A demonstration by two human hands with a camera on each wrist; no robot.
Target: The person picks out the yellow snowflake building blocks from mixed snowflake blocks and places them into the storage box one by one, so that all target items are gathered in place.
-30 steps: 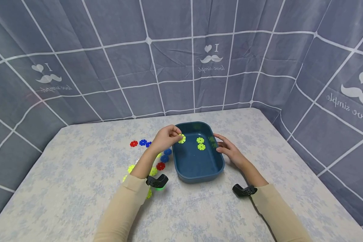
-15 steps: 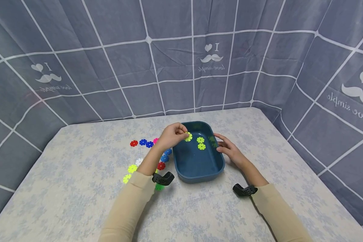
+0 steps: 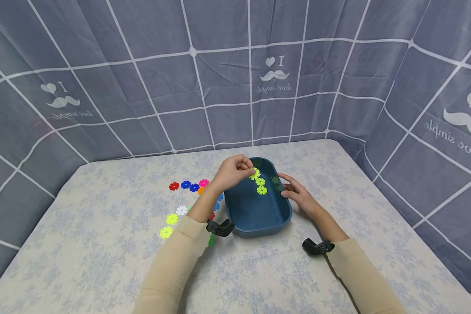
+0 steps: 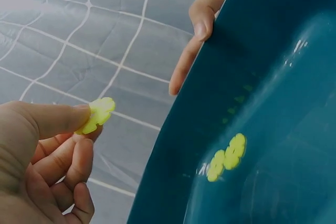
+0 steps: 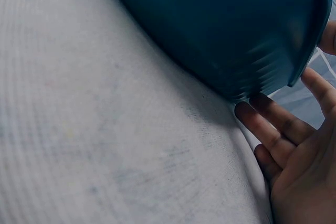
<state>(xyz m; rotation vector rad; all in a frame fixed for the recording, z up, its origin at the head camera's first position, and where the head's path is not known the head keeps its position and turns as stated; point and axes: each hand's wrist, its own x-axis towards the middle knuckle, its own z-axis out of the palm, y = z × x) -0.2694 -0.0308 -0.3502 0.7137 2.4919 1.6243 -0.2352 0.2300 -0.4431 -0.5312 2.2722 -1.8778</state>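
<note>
Yellow disc (image 3: 254,174), pinched in the left hand's (image 3: 232,172) fingers, hangs over the bin (image 3: 255,211), just far and left of two discs (image 3: 261,190); the right hand (image 3: 301,197) touches the bin's right side, fingers loosely extended

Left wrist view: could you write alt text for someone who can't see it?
The left hand pinches a yellow notched disc. Two more yellow discs lie in a teal bin, whose rim the right hand touches. White-lined gray cloth hangs behind.
</note>
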